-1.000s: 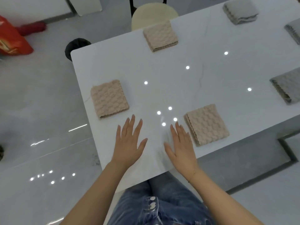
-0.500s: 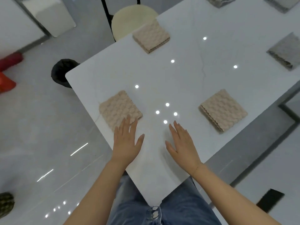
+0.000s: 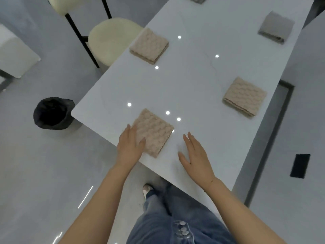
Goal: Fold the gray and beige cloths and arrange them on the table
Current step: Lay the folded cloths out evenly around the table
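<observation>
Both hands lie flat with straight fingers in the lower middle of the frame. The left hand [image 3: 131, 147] rests on the near left corner of a folded beige cloth [image 3: 154, 132], thumb on its waffled top; the right hand [image 3: 195, 155] lies palm down on the bare tabletop just to the right of that cloth, not touching it.

That cloth is a thick square bundle with a raised, bubbly weave, its layered edges showing along the side nearest the person. It sits turned like a diamond, one corner pointing to the upper left of the frame; being square, it has no clear long axis. A second beige cloth [image 3: 149, 45] lies folded in the upper middle by the table's left edge, and a third beige cloth [image 3: 245, 96] at the right, both turned the same way. A folded gray cloth [image 3: 276, 29], smoother in look, sits at the upper right.

All rest well apart on a glossy white table [image 3: 193, 81] that runs diagonally toward the upper right and mirrors small round ceiling lights. Around it is a pale gray floor, with a cream-seated chair [image 3: 109, 39] at the upper left and a black bin [image 3: 52, 113] at the left by the table's corner.
</observation>
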A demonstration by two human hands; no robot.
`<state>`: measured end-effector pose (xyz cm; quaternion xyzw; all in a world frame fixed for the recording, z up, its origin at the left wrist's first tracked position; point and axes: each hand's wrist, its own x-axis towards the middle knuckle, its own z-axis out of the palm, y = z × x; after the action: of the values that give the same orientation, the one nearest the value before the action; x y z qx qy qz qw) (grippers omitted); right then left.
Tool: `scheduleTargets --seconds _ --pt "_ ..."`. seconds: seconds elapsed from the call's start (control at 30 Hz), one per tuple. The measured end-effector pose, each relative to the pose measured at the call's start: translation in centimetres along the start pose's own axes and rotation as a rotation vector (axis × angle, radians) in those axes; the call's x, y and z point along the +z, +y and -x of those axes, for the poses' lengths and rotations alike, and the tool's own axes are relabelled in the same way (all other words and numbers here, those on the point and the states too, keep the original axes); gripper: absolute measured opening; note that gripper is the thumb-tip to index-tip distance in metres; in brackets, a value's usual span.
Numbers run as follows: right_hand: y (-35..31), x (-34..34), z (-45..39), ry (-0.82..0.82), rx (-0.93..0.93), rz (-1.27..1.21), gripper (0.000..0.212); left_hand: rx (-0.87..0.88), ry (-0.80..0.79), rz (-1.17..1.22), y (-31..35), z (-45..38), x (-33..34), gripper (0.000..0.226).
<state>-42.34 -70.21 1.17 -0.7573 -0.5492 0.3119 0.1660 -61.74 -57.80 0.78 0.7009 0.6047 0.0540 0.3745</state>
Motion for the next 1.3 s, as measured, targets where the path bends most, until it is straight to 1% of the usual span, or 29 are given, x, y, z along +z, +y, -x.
scheduleTargets --seconds 0.1,0.17,0.3,0.43,0.57,0.67,0.73,0.8,0.87,0.93,1.0,1.1,1.2,1.3 --pt "0.1 0.6 -0.9 -0.031 0.033 -0.038 0.061 -0.06 -0.11 0.034 -0.5 -2.3 -0.5 0.066" --pt "0.2 0.9 -1.7 -0.071 0.046 -0.048 0.061 -0.087 -0.13 0.05 -0.6 -3.4 -0.9 0.067" --pt "-0.4 1.4 -3.8 -0.097 0.085 -0.043 0.061 -0.164 -0.151 0.113 -0.7 -5.6 -1.9 0.067" --pt "-1.6 1.9 -4.9 -0.129 0.177 -0.111 0.059 -0.204 -0.206 0.148 -1.3 -7.3 -2.3 0.059" --pt "-3.0 2.6 -5.8 -0.134 0.259 -0.213 0.056 -0.163 -0.284 0.176 -1.6 -9.4 -2.8 0.042" --pt "-4.3 3.1 -6.1 -0.097 0.353 -0.305 0.053 -0.169 -0.392 0.18 -2.2 -10.9 -3.0 0.035" --pt "-5.2 3.9 -6.3 -0.041 0.435 -0.381 0.053 -0.206 -0.512 0.204 -2.5 -11.7 -3.4 0.034" --pt "-6.2 4.5 -6.7 0.066 0.531 -0.462 0.051 -0.229 -0.628 0.271 -2.2 -12.4 -4.2 0.03" --pt "-7.1 4.8 -7.5 0.243 0.604 -0.504 0.042 -0.24 -0.694 0.335 -1.8 -13.3 -4.9 0.027" --pt "-8.4 5.0 -8.2 0.419 0.661 -0.558 0.032 -0.23 -0.722 0.374 -1.6 -13.9 -5.7 0.027" --pt "-9.9 5.0 -8.9 0.485 0.738 -0.706 0.026 -0.212 -0.743 0.401 -1.3 -14.4 -6.5 0.027" --pt "-11.6 4.9 -10.3 0.425 0.808 -1.071 0.021 -0.144 -0.735 0.436 -0.4 -14.7 -7.5 0.025" --pt "-12.8 3.9 -11.6 0.414 0.815 -1.344 0.025 -0.059 -0.751 0.446 0.8 -14.2 -8.3 0.026" --pt "-13.2 2.9 -12.0 0.455 0.763 -1.482 0.031 0.034 -0.832 0.433 2.1 -13.2 -8.7 0.026"
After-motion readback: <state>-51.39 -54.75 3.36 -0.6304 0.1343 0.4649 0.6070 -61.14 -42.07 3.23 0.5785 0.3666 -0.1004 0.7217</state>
